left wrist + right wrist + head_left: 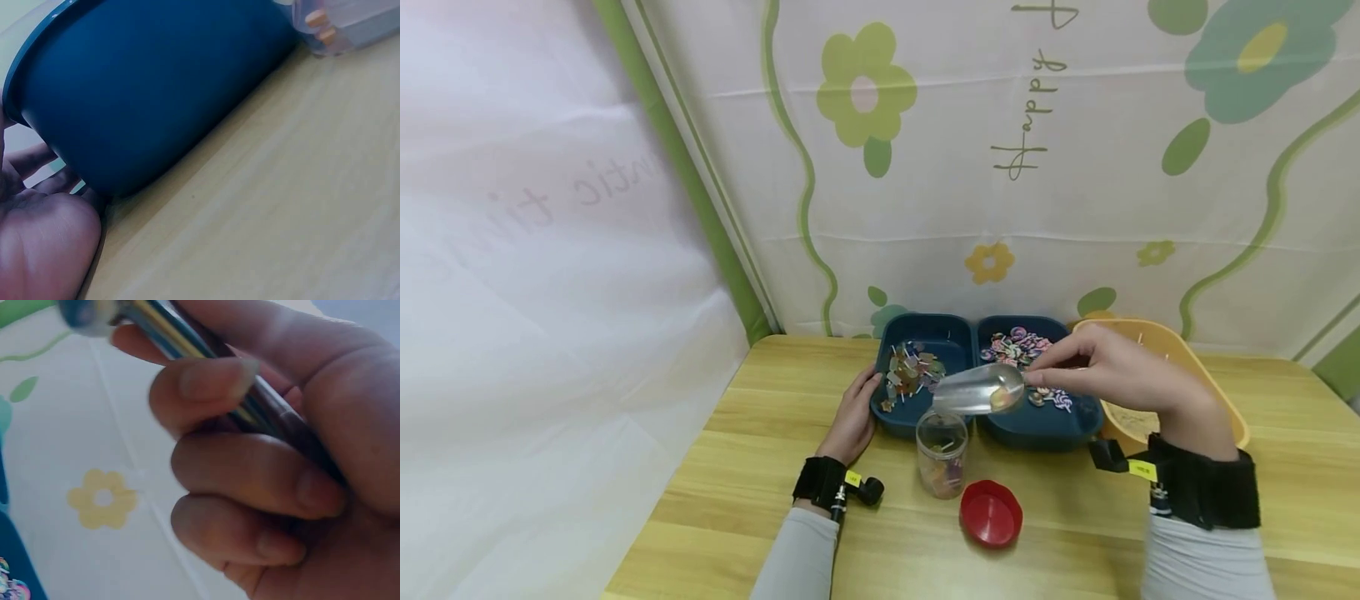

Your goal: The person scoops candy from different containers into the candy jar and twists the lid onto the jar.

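Two dark blue trays (925,417) hold multicoloured bits; a silver scoop (981,389), a clear jar (942,454), a red lid (991,513), a yellow basket (1180,358), a pale wooden tabletop (737,467).

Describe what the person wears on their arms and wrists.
Both arms are in light grey long sleeves. The left hand and right hand are bare, without gloves. Each wrist carries a wide black strap with a small yellow label and a small black camera unit mounted on it.
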`<state>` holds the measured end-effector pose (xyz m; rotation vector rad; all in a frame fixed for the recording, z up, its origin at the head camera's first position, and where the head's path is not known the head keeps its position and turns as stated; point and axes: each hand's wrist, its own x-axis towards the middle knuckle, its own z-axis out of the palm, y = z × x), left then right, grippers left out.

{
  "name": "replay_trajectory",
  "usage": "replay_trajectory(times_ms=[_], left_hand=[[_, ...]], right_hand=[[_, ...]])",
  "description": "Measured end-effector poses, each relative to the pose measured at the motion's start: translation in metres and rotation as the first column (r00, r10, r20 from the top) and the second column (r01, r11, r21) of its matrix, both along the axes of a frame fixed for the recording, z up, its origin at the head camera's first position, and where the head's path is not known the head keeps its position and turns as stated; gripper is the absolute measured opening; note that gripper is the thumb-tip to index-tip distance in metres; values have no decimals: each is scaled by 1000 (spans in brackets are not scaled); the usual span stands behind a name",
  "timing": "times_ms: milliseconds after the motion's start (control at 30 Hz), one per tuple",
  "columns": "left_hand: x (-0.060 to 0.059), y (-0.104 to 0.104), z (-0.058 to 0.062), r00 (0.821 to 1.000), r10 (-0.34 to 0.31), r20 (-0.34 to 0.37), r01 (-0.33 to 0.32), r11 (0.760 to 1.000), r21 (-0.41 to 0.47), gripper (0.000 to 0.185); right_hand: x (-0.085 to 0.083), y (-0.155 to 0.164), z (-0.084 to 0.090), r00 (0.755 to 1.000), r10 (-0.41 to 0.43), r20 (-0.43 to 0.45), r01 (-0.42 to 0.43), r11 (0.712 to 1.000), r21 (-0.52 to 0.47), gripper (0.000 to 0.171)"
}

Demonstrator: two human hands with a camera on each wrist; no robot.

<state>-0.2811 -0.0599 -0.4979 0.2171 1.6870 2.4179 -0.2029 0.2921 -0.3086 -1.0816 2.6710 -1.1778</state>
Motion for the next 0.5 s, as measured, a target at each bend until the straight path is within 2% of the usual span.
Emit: replay_trajectory(times_ms=[233, 500], left_hand=[[0, 1, 0, 1000, 13, 11, -13, 1000, -4, 54], [0, 0, -1, 1000, 4, 2, -4, 1000, 2, 56]], right_hand=[[15, 0, 8, 999, -30, 17, 29, 997, 74, 12], [19, 0, 10, 998, -57, 16, 55, 993, 104, 9]])
